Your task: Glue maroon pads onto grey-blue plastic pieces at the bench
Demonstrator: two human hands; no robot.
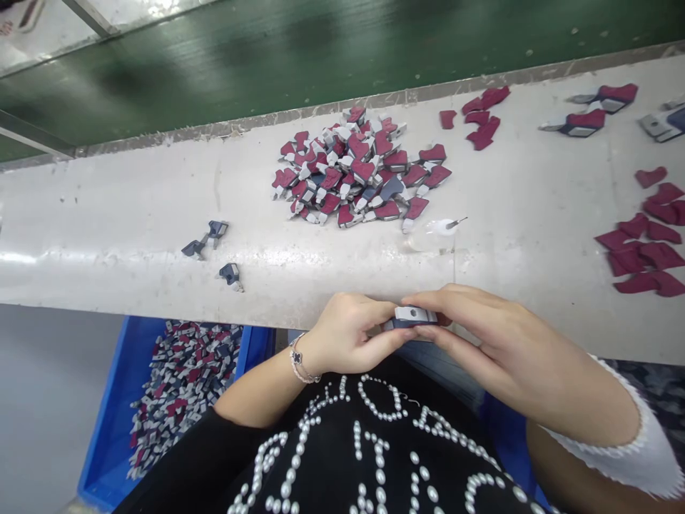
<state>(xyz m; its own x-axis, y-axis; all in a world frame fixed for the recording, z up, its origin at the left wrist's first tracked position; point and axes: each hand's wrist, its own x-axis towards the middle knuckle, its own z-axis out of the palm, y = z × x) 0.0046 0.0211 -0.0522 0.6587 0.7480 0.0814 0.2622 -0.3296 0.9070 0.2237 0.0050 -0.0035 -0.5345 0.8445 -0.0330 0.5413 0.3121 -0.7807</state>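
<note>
Head view: one small part between both your hands, a full blue-bin load at your left

Closest to you, below the bench, the blue bin (104, 446) on your left holds a dense, jumbled heap of loose pieces (185, 385) in light grey, dark blue and dark red. Another patch of blue (511, 435) shows beside your right forearm, mostly hidden, so you cannot tell what it contains. Farther right, dark pieces (653, 389) lie below the bench edge, too blurred to make out.

At the bench's near edge, your left hand (353, 332) and right hand (476, 335) pinch opposite ends of one grey-and-dark part (414, 315), thumbs and fingers closed in on it, its holed light face turned up.

Beyond it on the white bench (107, 200), three dark-and-grey parts (229, 273) sit to the left, and a clear bottle (428, 237) with a thin tip lies on its side. Red pieces (636, 253) cluster at the right. Past the bottle rises a big pile of red-faced parts (347, 171); to its right are a smaller group of red pieces and two red-topped parts (586, 123). Farthest off runs a green surface (321, 50).
</note>
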